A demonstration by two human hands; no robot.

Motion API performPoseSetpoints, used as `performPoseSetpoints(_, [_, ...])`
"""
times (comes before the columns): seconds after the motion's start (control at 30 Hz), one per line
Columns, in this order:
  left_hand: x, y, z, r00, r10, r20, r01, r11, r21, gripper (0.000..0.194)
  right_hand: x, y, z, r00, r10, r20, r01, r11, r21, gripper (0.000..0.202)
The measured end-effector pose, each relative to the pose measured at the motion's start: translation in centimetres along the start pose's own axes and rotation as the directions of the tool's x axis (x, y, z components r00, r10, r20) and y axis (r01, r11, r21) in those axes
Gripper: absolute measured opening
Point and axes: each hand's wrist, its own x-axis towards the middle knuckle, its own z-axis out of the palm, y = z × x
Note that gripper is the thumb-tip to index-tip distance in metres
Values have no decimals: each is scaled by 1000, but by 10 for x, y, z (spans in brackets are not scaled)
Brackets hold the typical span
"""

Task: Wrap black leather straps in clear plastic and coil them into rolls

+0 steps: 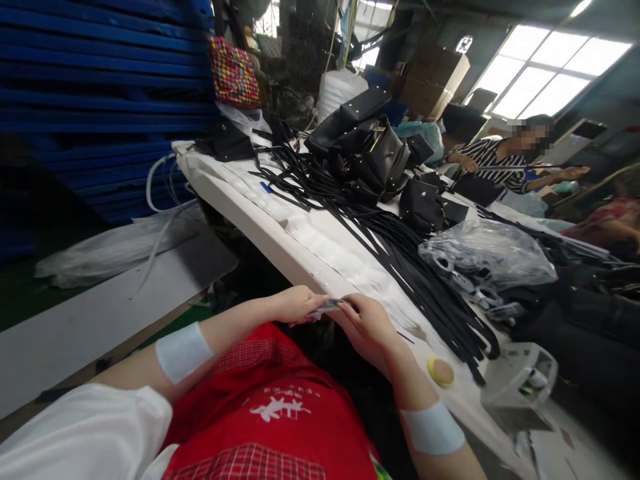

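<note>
A small greyish strip (329,305), kinda blurry, is pinched in the fingers of both the left hand (297,305) and the right hand (371,325), right by the near edge of the table (250,223). A yellow-rimmed round thing (441,371) is parked near that edge, and a bunch of long black straps (417,280) is spread across the middle, with black bags (375,157) piled toward the far edge.

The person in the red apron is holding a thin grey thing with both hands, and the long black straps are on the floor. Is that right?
Not quite: the long, flat black straps lie on the white table, not the green floor, as the head view shows. The left hand and right hand do hold the thin grey thing.
</note>
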Motion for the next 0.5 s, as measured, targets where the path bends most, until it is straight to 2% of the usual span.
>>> performPoseSetpoints(0.07, [0,-1,0,980,-75,184,130,943,-305,68,-1,3,9,1000,-23,7,23,999,-46,36])
performPoseSetpoints(0.13, [-2,0,3,961,-61,271,214,786,-580,70,-4,1,25,999,-38,20,38,998,45,46])
performPoseSetpoints(0.23, [-6,3,16,964,-8,265,236,481,-844,72,-12,-9,57,997,-69,-22,73,932,355,53])
performPoseSetpoints(0.33, [-9,-1,37,987,7,162,155,251,-955,69,-20,-14,77,999,42,-9,-25,742,670,56])
performPoseSetpoints(0.37, [-9,-3,44,990,-5,143,140,228,-964,68,-22,-13,78,997,73,36,-76,668,740,57])
performPoseSetpoints(0.4, [-9,-7,50,991,-30,128,131,246,-960,65,-25,-10,77,993,80,89,-120,609,784,57])
performPoseSetpoints(0.43, [-10,-10,56,993,-67,99,115,313,-943,61,-29,-6,74,987,72,141,-156,582,798,56])
performPoseSetpoints(0.5, [-10,-16,65,992,-119,-33,42,576,-817,49,-40,3,66,972,87,220,-224,641,734,53])
